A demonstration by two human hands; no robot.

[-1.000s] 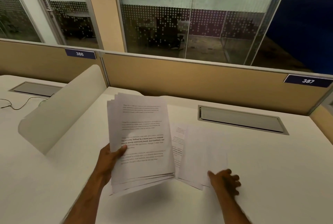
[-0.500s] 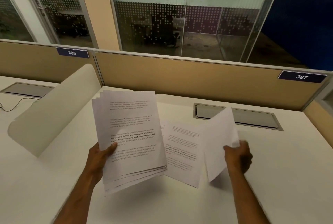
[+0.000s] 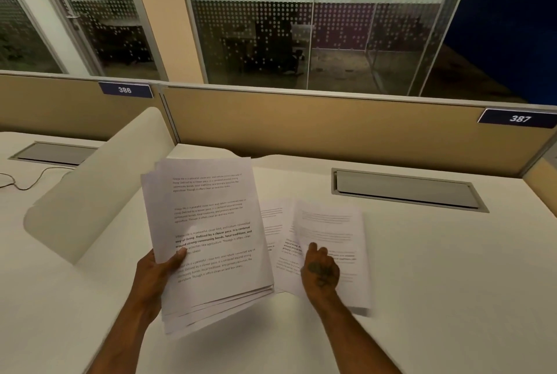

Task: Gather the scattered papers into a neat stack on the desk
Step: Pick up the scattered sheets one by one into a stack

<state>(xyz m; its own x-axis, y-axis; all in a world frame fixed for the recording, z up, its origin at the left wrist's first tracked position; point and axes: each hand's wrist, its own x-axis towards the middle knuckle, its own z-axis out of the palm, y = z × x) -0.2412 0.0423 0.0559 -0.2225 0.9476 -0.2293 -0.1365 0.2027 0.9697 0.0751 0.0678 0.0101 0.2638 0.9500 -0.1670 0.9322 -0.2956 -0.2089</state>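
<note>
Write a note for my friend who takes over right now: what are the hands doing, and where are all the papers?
Left hand: holds the bundle of papers up off the desk, thumb on the top page; edges uneven.
Right hand: lies on the loose sheets flat on the desk, just right of the bundle; grip unclear.
Done: most pages gathered in the left hand.
Left: add the few overlapping loose sheets, square the edges, lay the stack down.
</note>
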